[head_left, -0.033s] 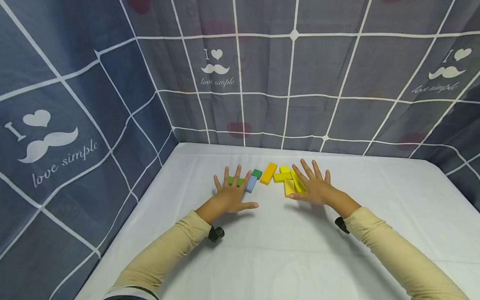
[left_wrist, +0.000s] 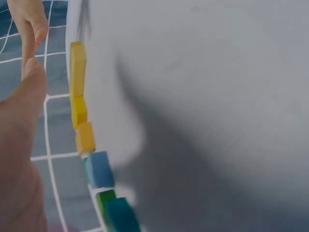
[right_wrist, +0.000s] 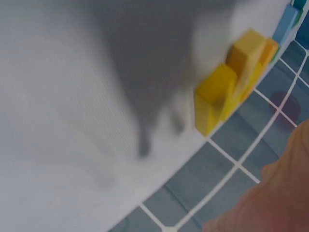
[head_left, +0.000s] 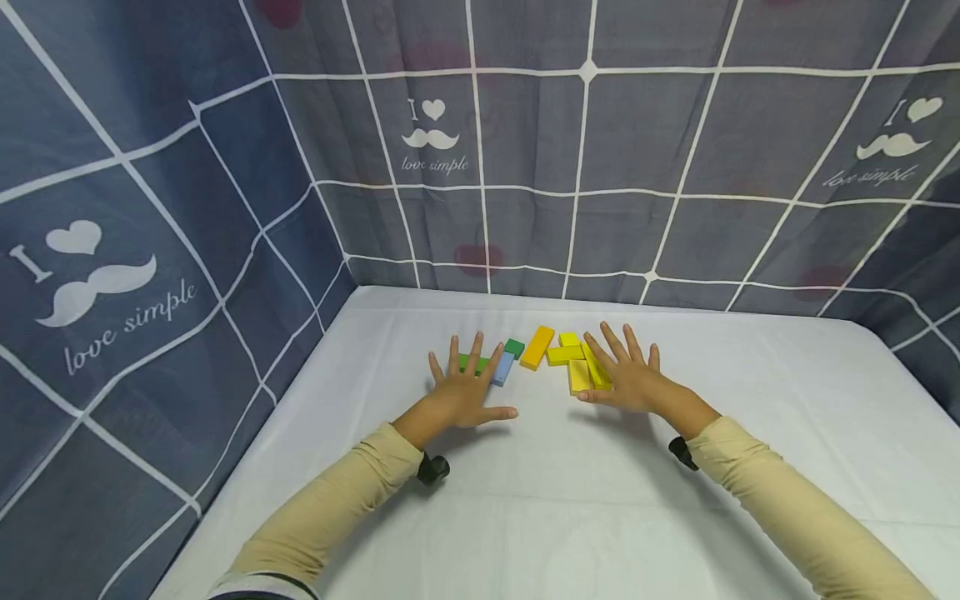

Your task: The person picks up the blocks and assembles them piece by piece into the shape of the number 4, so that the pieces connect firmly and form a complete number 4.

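Note:
My left hand (head_left: 456, 398) has its fingers spread and holds nothing; it hovers over the left end of a group of blocks. Partly behind its fingers are a green block (head_left: 481, 367) and a blue block (head_left: 503, 368). A dark green block (head_left: 514, 347) lies just beyond the blue one. In the left wrist view, a teal block (left_wrist: 122, 215) shows at the near end. An orange block (head_left: 537, 347) lies in the middle. Several yellow blocks (head_left: 565, 356) lie by my right hand (head_left: 633, 382), whose fingers are also spread and which partly covers one of them.
A white cloth (head_left: 555, 517) covers the table. Dark grey curtains (head_left: 525, 225) with white grid lines hang behind it and along the left side. A small black wrist camera (head_left: 432, 469) sits under the left wrist, another (head_left: 682, 453) under the right.
My right hand has shifted very slightly down and toward me in the head view. The left hand and the blocks look the same.

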Demonstrator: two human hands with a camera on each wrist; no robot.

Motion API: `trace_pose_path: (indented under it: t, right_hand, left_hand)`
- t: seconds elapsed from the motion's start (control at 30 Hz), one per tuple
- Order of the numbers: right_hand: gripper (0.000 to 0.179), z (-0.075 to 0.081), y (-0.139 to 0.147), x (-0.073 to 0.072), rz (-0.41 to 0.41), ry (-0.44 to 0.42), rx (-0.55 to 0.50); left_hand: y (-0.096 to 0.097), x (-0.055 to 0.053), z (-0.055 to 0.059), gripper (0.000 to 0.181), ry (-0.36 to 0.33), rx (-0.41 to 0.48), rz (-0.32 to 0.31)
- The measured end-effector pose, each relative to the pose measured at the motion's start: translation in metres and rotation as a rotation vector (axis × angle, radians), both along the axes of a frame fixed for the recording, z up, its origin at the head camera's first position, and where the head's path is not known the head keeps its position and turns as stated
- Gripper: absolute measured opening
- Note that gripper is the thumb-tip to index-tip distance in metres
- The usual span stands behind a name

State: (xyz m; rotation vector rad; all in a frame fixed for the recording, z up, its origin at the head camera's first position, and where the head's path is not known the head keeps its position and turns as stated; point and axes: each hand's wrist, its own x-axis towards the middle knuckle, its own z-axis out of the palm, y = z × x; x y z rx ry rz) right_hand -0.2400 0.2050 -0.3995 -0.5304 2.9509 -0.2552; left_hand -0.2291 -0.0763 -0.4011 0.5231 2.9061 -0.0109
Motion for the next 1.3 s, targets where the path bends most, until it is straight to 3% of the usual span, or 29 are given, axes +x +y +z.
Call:
trace_pose_path:
  t: [0.13, 0.27, 0.53, 0.8, 1.0, 1.3]
  right_hand:
    - [0.100, -0.002, -0.001, 0.001, 0.004, -0.017, 0.008]
    - [0.100, 0.000, -0.001, 0.000, 0.014, -0.020, -0.005]
    - [0.099, -0.010, -0.003, -0.009, 0.039, -0.043, -0.046]
    - [0.087, -0.015, -0.009, -0.016, 0.071, -0.010, -0.051]
    - [0.072, -0.015, -0.009, -0.015, 0.087, 0.008, -0.076]
    - [0.066, -0.014, -0.011, -0.003, 0.142, 0.043, -0.031]
  left_hand:
    - [-0.003, -0.001, -0.002, 0.105, -0.024, 0.003, -0.005]
    - [-0.008, -0.008, -0.002, 0.105, -0.026, -0.011, 0.035]
    - [-0.013, -0.026, -0.011, 0.104, -0.008, 0.041, 0.254]
    - [-0.013, -0.036, -0.018, 0.097, 0.017, 0.109, 0.387]
    - [-0.010, -0.043, -0.019, 0.090, 0.032, 0.105, 0.386]
    - [-0.005, -0.050, -0.016, 0.084, 0.013, 0.106, 0.368]
